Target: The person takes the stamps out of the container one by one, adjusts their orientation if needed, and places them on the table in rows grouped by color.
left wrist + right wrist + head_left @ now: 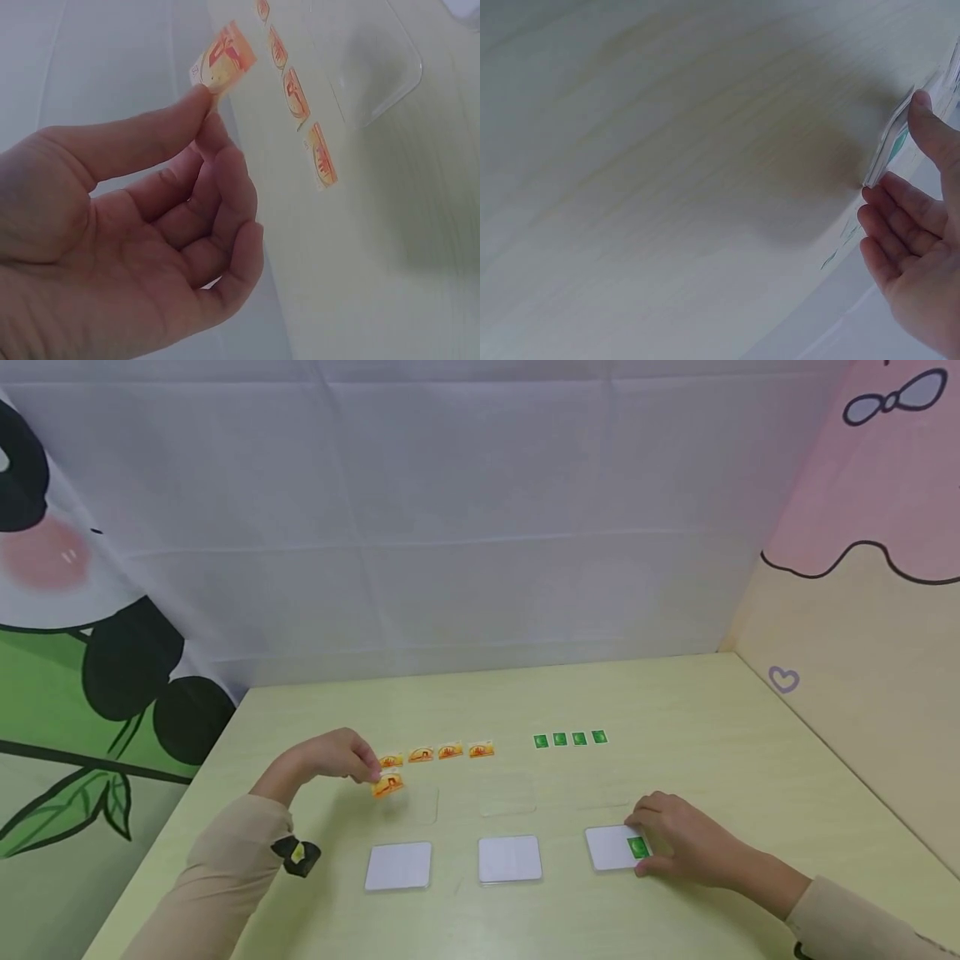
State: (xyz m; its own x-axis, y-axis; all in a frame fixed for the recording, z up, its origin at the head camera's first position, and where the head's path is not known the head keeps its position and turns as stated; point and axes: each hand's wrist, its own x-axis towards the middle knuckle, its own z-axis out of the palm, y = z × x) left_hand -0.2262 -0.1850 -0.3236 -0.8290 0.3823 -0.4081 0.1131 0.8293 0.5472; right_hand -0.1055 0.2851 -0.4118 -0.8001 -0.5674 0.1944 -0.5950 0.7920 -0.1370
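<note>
My left hand (330,760) pinches a small orange sticker (387,785) between thumb and index finger, above the table's left side. In the left wrist view the orange-and-white sticker (223,58) stands out past the fingertips, the other fingers curled below. My right hand (686,839) grips the right end of a flat white rectangular case (609,847), thumb on the near edge and fingers on the far one. A small green sticker (638,847) lies on that case beside the fingers. Seen from the right wrist, the case (889,139) shows edge-on between thumb and fingertips.
Several orange stickers (450,750) form a row behind the left hand, and several green ones (579,739) line up farther right. Two more white cases (398,866) (510,859) lie left of the held one. Clear rounded covers (508,807) lie behind them. Fabric-covered walls (480,527) enclose the table.
</note>
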